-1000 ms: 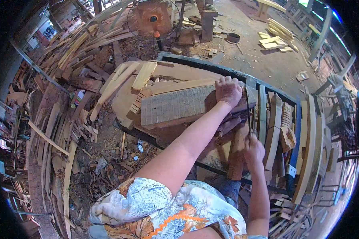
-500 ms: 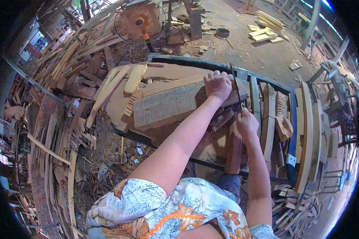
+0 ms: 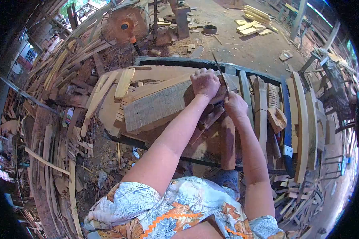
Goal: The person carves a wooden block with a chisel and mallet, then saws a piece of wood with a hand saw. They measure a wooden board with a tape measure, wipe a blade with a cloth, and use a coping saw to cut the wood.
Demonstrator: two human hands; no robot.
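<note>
A thick, rough wooden block (image 3: 157, 108) lies slantwise on the workbench. My left hand (image 3: 205, 83) presses down on it near its right end, with the fingers bent over the top and closed on the wood. My right hand (image 3: 235, 105) is closed round the handle of a saw (image 3: 221, 73), just right of the block's end. The narrow dark blade shows nearly edge-on and points away from me, crossing beside my left hand. Its teeth and the handle are hidden. Dark wood scraps (image 3: 209, 118) lie below the block, near my right wrist.
A brown wooden post piece (image 3: 227, 143) lies near my right forearm. Long boards (image 3: 261, 115) and a large blue-framed saw (image 3: 288, 131) sit at the bench's right. A fan (image 3: 125, 26) stands behind. Scrap wood piles (image 3: 48, 147) crowd the left, and yellow planks (image 3: 253, 24) lie on the floor.
My right hand has pushed the saw forward, away from me, along the block's end. My left hand keeps its hold on the block. The whole view has shifted slightly.
</note>
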